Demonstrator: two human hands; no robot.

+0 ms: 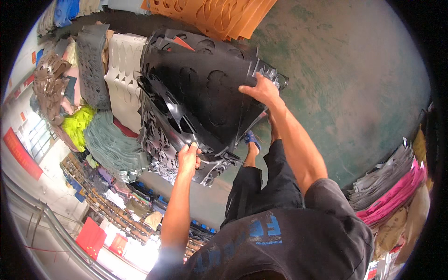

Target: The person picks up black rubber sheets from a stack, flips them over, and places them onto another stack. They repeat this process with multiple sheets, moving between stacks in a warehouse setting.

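In front of me lies a tall, uneven stack of black sheets (pixel 200 88) with rounded cut-out shapes. My left hand (pixel 188 158) is closed, thumb on top, on the near left edge of a shiny black cut-out sheet (pixel 179 119). That sheet's holes and strips sag down the side of the stack. At the stack's right edge my right hand (pixel 263 89) rests with thumb and forefinger spread apart. Its other fingers are mostly hidden. Shiny, clear-looking edges (pixel 267 71) show just beyond it.
Orange cut-out sheets (pixel 212 16) lie beyond the stack. White (pixel 123 79), grey (pixel 93 65) and grey-green sheets (pixel 114 144) are piled on the left. Pink sheets (pixel 396 196) stand at the right. Green floor (pixel 345 88) extends on the right. My sandalled foot (pixel 252 140) is below the stack.
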